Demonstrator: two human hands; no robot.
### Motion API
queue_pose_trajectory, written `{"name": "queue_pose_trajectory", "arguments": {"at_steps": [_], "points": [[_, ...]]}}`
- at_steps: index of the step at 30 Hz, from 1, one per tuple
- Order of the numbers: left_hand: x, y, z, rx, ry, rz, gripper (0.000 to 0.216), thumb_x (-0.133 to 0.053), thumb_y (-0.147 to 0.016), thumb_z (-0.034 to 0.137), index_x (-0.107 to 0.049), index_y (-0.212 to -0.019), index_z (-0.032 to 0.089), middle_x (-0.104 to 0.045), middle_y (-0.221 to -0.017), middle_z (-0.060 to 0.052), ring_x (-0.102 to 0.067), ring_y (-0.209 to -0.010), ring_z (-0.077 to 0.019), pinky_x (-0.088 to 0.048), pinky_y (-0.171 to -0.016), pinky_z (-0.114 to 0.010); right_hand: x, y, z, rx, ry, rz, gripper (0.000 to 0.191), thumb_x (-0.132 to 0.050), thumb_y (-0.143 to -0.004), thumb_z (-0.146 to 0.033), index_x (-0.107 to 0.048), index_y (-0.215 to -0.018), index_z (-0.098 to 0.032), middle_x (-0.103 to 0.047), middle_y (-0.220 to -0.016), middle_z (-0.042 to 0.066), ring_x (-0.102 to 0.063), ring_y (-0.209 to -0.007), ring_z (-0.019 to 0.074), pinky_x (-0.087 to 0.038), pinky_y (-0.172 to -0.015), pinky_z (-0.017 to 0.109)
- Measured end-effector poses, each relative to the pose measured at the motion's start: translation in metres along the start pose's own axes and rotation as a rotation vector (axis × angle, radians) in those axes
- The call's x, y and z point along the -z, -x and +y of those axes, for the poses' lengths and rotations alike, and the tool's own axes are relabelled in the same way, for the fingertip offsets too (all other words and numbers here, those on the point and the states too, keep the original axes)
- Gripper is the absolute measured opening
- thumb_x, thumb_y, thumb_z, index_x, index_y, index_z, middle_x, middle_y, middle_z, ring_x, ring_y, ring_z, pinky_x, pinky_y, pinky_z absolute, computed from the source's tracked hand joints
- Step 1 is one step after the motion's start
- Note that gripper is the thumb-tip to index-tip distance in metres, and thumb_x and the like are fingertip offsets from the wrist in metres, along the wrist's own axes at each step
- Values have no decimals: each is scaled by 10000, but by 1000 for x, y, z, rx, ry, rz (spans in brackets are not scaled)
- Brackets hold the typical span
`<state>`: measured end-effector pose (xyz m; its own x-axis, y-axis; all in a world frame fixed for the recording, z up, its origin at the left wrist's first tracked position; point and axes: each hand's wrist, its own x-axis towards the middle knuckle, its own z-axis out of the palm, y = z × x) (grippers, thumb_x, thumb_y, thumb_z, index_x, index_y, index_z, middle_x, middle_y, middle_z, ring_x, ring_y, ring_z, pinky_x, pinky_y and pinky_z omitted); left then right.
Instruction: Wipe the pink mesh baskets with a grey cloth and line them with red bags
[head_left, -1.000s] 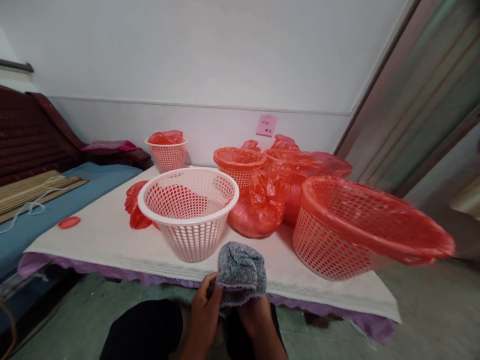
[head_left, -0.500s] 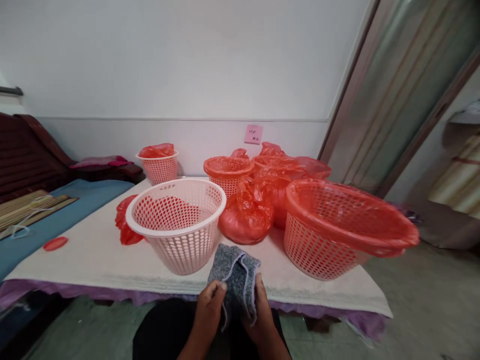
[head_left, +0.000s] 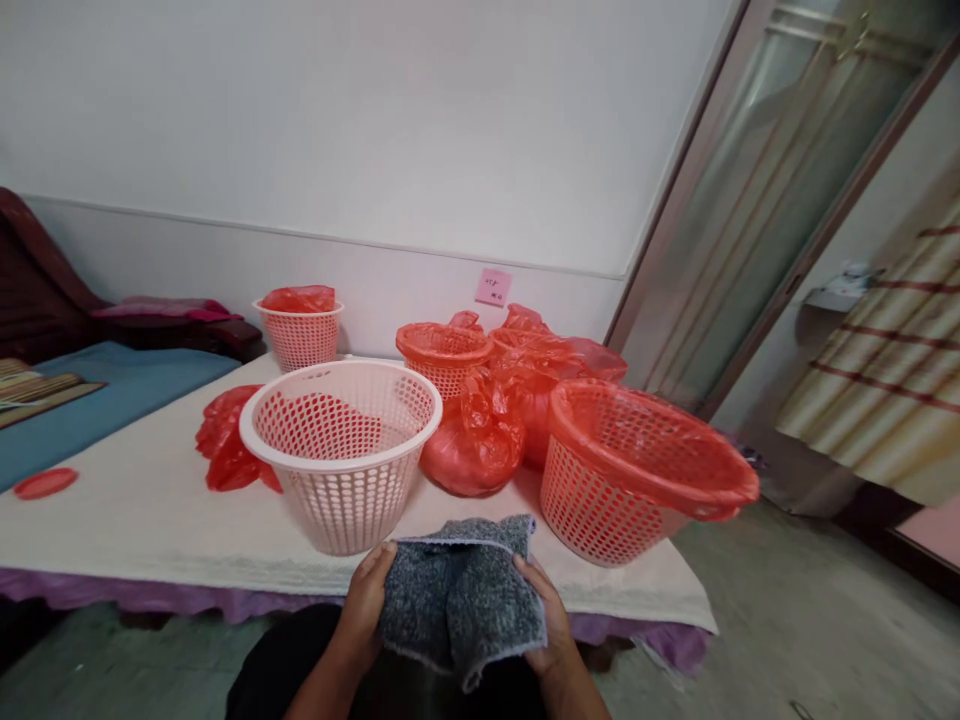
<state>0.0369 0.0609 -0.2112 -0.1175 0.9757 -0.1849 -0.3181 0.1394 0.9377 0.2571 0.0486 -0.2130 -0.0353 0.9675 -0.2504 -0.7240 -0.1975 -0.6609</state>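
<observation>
At the near edge of the low table covered in a white cloth (head_left: 135, 520), in front of the person's lap: one grey fuzzy cloth (head_left: 461, 590), folded on itself, held up between both hands just short of the table's edge and clear of its top. The left hand (head_left: 365, 600) is closed on the cloth's left side, fingers curled over its upper corner. The right hand (head_left: 550, 620) is closed on the right side, thumb on the front face. On the table, just behind the cloth: one white perforated plastic basket (head_left: 341, 450), round, upright, unlined. To its right, near the table's right end: one larger perforated basket lined with a red plastic bag (head_left: 630, 470), upright. Between and behind these two: one tied red plastic bag (head_left: 472, 445), full, with more red bags heaped behind it. Behind that, towards the wall: one smaller red-lined basket (head_left: 444, 352). Back left: one small pale basket holding a red bag (head_left: 300, 330). Left of the white basket, touching its side: loose crumpled red bags (head_left: 225, 445). Far left: one flat red round lid (head_left: 45, 483). On the wall: one pink sticky note (head_left: 493, 287).
</observation>
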Motion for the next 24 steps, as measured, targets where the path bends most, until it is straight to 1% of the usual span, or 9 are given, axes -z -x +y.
{"name": "queue_pose_trajectory", "arguments": {"at_steps": [5,9,10,12,14,16,18,20,24], "points": [[2,-13,-9,-58,-174,-76,356,-602,-732,534,-578,-650,188,-566,-589,31,-545,-593,-155,-429,-615,-292,-6,-24,-31,-31,41,-63,262,-796,-642,-278,-696,-874,-209,-741,-705,17,-709,-694,232,-552,-671,353],[-3,-30,-21,-168,-401,-137,216,-658,-682,388,-587,-641,189,-552,-590,30,-555,-616,-166,-443,-663,-318,-15,-47,-42,-19,85,-115,320,-789,-651,-288,-690,-942,-199,-745,-755,21,-704,-698,219,-534,-663,330],[-4,-32,-24,-205,-448,-145,182,-658,-674,355,-628,-730,184,-603,-671,5,-584,-677,-186,-456,-712,-340,-17,-50,-40,-18,100,-128,317,-790,-649,-279,-689,-937,-194,-745,-762,21,-700,-684,211,-526,-654,318],[-9,-36,-26,-293,-519,-157,397,-659,-655,296,-638,-1033,176,-659,-1002,-79,-611,-919,-244,-439,-875,-403,-21,-55,-33,-32,132,-164,327,-790,-648,-259,-687,-947,-178,-745,-779,31,-693,-661,198,-509,-636,297],[-17,-37,-25,-388,-558,-196,666,-688,-621,269,-531,-1260,168,-519,-1343,-147,-485,-1218,-296,-317,-1047,-461,-27,-55,-26,-60,162,-207,362,-786,-655,-251,-682,-990,-162,-744,-806,45,-689,-668,188,-495,-639,279],[-28,-39,-19,-464,-570,-280,783,-726,-594,269,-483,-1330,159,-386,-1482,-155,-314,-1371,-314,-192,-1127,-470,-32,-54,-23,-86,186,-248,386,-782,-664,-246,-676,-1024,-155,-740,-822,47,-685,-687,178,-485,-652,264],[-40,-41,-10,-505,-561,-366,770,-727,-623,274,-485,-1345,167,-421,-1467,-144,-319,-1372,-306,-196,-1132,-440,-37,-53,-24,-100,206,-274,375,-769,-678,-236,-675,-1032,-156,-735,-822,40,-675,-685,164,-478,-658,252],[-51,-45,-1,-507,-536,-411,640,-688,-692,272,-532,-1307,186,-546,-1350,-131,-451,-1270,-289,-289,-1082,-395,-39,-54,-30,-106,226,-283,350,-749,-692,-220,-677,-1029,-156,-733,-821,36,-665,-667,153,-473,-649,247],[-64,-56,8,-405,-457,-411,234,-588,-795,269,-685,-995,196,-698,-975,-75,-613,-930,-245,-442,-843,-328,-31,-60,-43,-93,246,-262,318,-736,-676,-182,-687,-990,-158,-730,-801,29,-653,-646,154,-471,-641,251]]}}
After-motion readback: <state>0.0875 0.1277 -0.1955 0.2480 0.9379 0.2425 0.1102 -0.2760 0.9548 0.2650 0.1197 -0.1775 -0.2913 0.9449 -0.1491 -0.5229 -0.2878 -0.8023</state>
